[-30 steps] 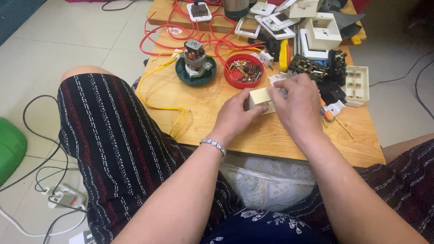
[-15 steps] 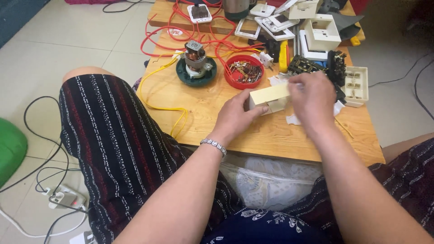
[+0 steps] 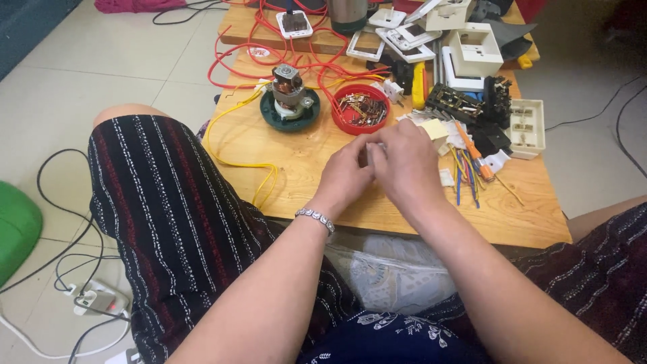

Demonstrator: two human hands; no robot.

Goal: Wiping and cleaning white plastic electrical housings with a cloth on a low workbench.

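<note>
Left hand, right hand pinched together; held item hidden, orientation unclear.

The cream block, earlier held up between both hands, now lies on the table beyond the right hand. The left hand meets it fingertip to fingertip.

Both forearms are bare, with no sleeves reaching into view. The left wrist carries a silver beaded bracelet (small round links, snug against the wrist). The hands wear no rings or gloves that show. The legs are covered by dark shorts with thin vertical red and white stripes, above a navy garment printed with small white flowers.
</note>
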